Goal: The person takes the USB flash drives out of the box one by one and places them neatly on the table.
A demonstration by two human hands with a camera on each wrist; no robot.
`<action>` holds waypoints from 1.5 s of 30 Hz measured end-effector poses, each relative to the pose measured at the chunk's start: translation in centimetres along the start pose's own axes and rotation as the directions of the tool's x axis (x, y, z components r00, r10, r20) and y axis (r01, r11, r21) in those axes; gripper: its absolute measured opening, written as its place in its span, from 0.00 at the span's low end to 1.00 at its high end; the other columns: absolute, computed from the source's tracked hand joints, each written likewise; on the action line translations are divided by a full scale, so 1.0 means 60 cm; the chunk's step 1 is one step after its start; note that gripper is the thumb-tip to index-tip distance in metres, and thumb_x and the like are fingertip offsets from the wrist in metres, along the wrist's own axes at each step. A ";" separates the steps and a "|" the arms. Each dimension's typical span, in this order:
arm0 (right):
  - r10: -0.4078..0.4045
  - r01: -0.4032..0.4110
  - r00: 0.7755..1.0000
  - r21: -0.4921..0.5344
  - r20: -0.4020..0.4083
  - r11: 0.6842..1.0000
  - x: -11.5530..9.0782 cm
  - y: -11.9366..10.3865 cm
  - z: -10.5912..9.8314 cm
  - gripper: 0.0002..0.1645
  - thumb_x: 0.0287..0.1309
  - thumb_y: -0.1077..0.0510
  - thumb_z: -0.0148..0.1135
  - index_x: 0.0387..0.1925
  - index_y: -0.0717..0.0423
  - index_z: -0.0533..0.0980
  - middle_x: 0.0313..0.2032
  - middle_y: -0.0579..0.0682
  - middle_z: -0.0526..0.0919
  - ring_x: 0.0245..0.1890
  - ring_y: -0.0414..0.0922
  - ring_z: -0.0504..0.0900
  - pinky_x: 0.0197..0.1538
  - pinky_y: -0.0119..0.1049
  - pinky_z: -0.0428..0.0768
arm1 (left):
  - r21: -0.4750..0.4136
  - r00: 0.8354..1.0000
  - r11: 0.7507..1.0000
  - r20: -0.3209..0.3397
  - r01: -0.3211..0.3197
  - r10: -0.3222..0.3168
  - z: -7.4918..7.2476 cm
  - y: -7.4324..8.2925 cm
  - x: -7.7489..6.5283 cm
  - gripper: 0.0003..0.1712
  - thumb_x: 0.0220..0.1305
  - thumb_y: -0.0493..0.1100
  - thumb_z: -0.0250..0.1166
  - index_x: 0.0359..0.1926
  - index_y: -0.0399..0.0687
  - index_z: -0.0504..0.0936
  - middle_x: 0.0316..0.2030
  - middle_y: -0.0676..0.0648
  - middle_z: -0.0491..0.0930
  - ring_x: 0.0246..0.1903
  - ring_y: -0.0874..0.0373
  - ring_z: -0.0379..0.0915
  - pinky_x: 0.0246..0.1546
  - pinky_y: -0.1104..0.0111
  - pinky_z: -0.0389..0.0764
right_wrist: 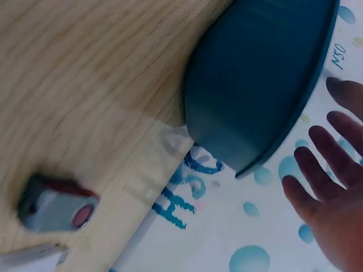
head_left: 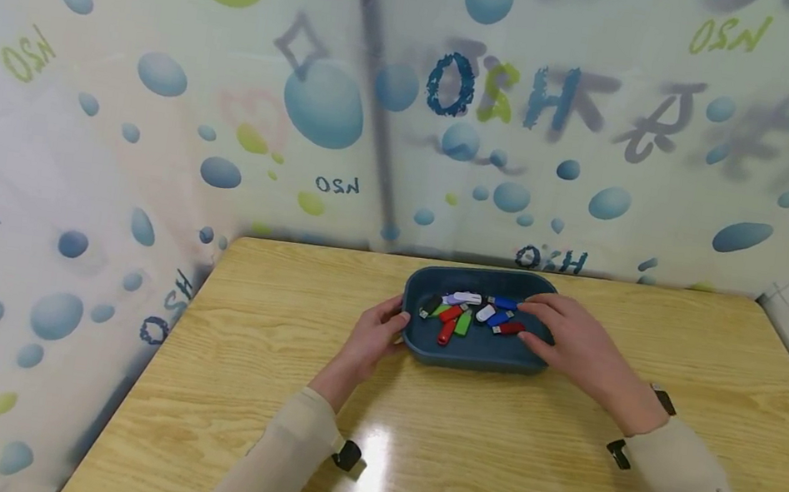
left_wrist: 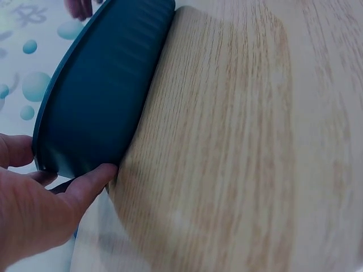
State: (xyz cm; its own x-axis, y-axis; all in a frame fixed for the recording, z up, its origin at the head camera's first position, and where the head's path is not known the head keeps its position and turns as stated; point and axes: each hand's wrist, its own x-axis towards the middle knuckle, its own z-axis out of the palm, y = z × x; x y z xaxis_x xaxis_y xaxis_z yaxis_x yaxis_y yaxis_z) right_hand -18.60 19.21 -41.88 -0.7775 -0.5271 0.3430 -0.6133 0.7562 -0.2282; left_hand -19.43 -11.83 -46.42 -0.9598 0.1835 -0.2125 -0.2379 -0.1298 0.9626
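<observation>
A bubble-printed wall (head_left: 252, 75) backs your glossy, wood-grain table (head_left: 499, 471); in the head view, your left hand (head_left: 376, 332) grips the rounded tray (head_left: 472, 361) of USB sticks (head_left: 463, 324) near the far edge (head_left: 661, 291). Left wrist: fingers (left_wrist: 91, 184) pinch its smooth end (left_wrist: 74, 158) beside wide wood. Right wrist: your right hand's (right_wrist: 343, 212) fingers spread apart above the rim (right_wrist: 308, 99).

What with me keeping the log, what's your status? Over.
Left hand gripping tray, left end. Right hand over its right end. USB sticks inside. Nothing visibly in the way.
</observation>
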 end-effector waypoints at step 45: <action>0.126 -0.113 0.953 -0.065 0.275 0.992 0.069 0.005 0.079 0.07 0.57 0.56 0.67 0.32 0.55 0.78 0.30 0.48 0.74 0.28 0.43 0.70 0.31 0.39 0.74 | 0.015 1.000 1.000 0.002 -0.010 0.010 0.002 0.000 -0.003 0.29 0.75 0.37 0.48 0.74 0.39 0.57 0.69 0.37 0.60 0.62 0.43 0.65 0.54 0.51 0.73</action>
State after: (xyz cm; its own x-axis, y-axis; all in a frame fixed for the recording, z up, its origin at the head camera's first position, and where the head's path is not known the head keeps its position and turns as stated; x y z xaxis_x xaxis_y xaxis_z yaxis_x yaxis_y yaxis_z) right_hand -22.69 15.42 -44.87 -0.8567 -0.5137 0.0472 -0.5116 0.8343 -0.2056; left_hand -19.26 -11.73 -46.35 -0.9619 0.1840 -0.2022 -0.2256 -0.1167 0.9672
